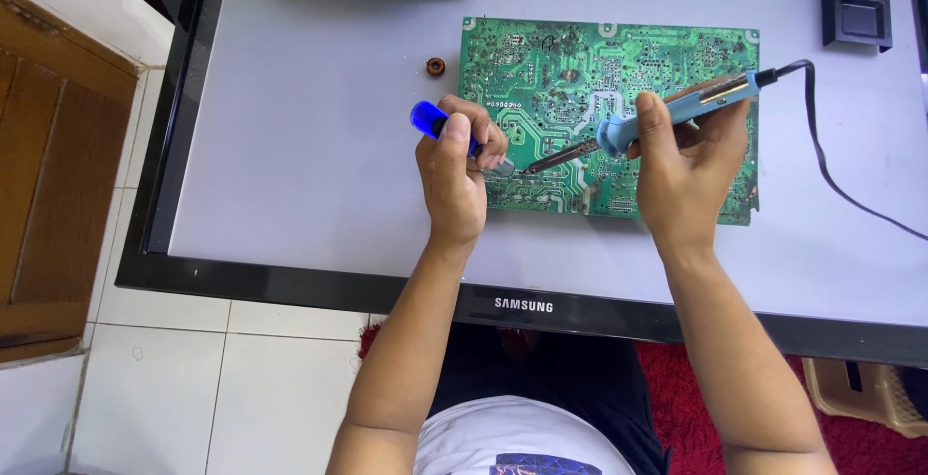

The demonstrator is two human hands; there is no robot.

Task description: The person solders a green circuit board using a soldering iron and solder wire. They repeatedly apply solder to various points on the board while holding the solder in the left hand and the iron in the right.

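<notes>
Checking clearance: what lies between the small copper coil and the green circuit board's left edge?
Head view: only bare grey surface lies between the copper coil and the green circuit board.

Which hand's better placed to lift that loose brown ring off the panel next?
Left, probably. The left hand sits nearer the small brown ring, up and to its left; the right hand is across the green circuit board, gripping the soldering iron.

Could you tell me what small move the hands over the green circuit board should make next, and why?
Probably bring the soldering iron tip the last bit onto the joint beside the blue-handled tool. The right hand aims the iron's tip down-left at the circuit board, and the left hand holds the tool's tip at nearly the same spot; whether either touches the board cannot be told.
</notes>
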